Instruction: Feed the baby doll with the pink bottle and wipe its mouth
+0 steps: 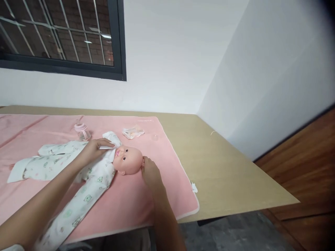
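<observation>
A baby doll point(132, 160) lies on its back on a pink blanket point(125, 205), its head pointing right. It wears a white suit point(99, 177) printed with small green figures. My left hand point(95, 149) reaches across the doll's chest, fingers closed on a thin white cloth point(107, 147) at the chin, just below the mouth. At the crown of the head, my right hand point(151, 171) has its fingers curled against the doll, steadying contact from the right side. Part of the cloth is hidden by my left fingers.
Behind the doll stand a baby bottle point(82, 132) with a pink collar and a crumpled clear plastic wrapper point(133, 132). A small clear round item point(154, 137) lies right of them. A white scrap point(194, 187) sits at the blanket's edge on the tan tabletop point(209, 167).
</observation>
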